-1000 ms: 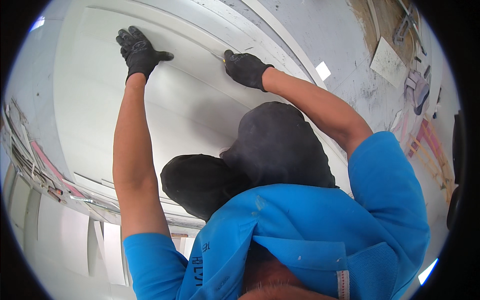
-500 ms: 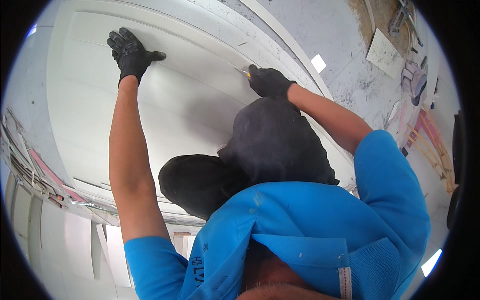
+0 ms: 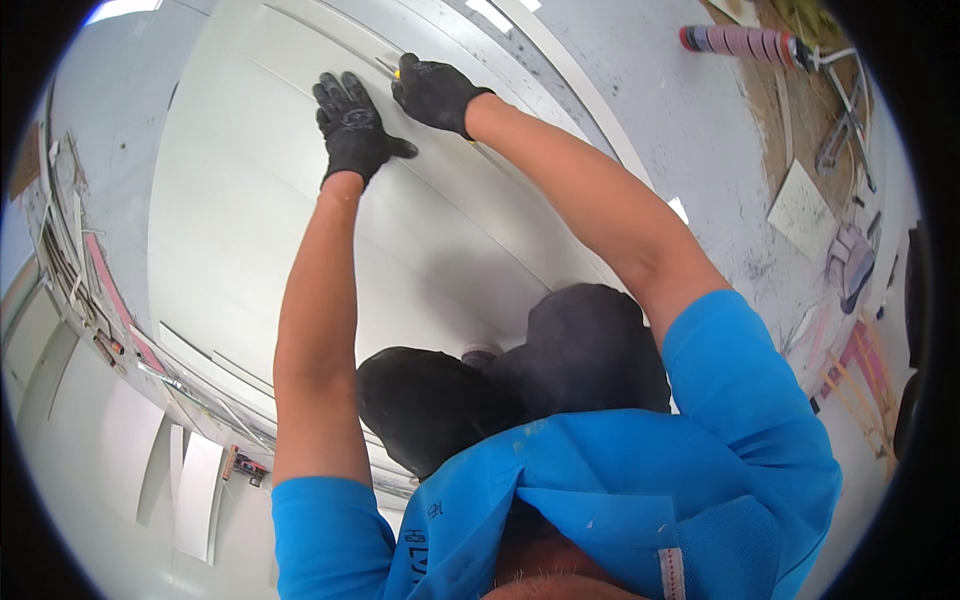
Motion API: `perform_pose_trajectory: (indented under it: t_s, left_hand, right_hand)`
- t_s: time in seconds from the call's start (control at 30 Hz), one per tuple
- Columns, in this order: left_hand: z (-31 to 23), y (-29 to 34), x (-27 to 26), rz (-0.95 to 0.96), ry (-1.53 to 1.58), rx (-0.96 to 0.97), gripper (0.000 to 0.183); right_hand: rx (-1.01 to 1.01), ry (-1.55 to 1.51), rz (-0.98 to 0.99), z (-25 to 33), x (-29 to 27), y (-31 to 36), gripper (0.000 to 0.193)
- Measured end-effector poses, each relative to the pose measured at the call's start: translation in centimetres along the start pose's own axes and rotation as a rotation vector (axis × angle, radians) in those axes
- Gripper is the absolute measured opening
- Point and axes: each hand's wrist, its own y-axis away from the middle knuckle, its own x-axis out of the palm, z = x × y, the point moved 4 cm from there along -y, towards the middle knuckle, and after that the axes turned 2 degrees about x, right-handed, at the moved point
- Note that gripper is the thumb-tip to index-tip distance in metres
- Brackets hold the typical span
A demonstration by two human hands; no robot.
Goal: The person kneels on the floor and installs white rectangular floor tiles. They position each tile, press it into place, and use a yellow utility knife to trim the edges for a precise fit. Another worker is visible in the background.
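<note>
A large white panel [image 3: 230,200] with long straight lines lies under both my gloved hands. My left hand [image 3: 355,130] rests flat on it, fingers spread and thumb stretched out to the right. Just to the right and slightly farther away, my right hand [image 3: 435,95] is closed around what looks like a yellow utility knife [image 3: 398,74]. The knife's thin metal tip points to the far left, close to a line along the panel; most of the handle is hidden in the fist. My dark-trousered knees [image 3: 590,345] are bent at the panel's near side.
A long white strip [image 3: 590,100] runs beyond the panel on the scuffed grey floor. At the right lie a pinkish ribbed roll [image 3: 745,43], a square white sheet [image 3: 802,210] and a crumpled cloth [image 3: 850,262]. Offcuts and a pink strip [image 3: 120,300] lie along the left.
My right hand has moved far to the left and away from me along the panel, with the knife in it. My left hand stays flat, and the view has shifted.
</note>
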Motion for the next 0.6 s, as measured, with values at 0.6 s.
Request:
perform_pose_trajectory:
  t_s: [0.6]
  left_hand:
    - [-0.6,0.6,-0.5,-0.02,0.105,-0.007,0.146]
  right_hand:
    - [0.143,0.158,0.33,3.5,-1.8,-4.7,0.044]
